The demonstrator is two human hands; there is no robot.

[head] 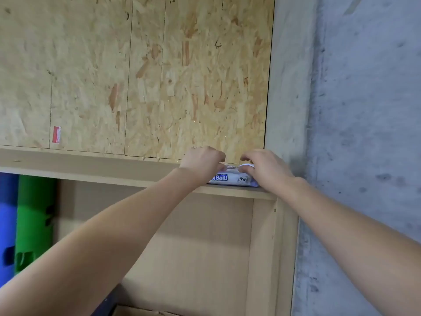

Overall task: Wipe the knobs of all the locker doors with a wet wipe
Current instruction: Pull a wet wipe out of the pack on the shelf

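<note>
A wall of chipboard panels [145,71] is filling the upper part of the view, with a rough grey concrete wall [364,110] running down the right side. Below the panels a pale wooden shelf [91,166] is stretching across, and a small red and white sticker [56,135] is sitting on one panel just above it. Under the shelf, at the far left, a green roll [34,220] is standing beside a blue roll [6,224].

A pack of wet wipes [232,177] is lying flat on the shelf near its right end, close to the concrete wall, its blue lettering facing the camera. Both arms are reaching up to it. The left hand [201,161] is resting on the left end of the pack with its fingers curled down over the top edge, holding it in place. The right hand [266,169] is lying over the right end, its fingers bent and pinching at the white lid on top of the pack. A cardboard edge [141,311] is showing at the bottom.
</note>
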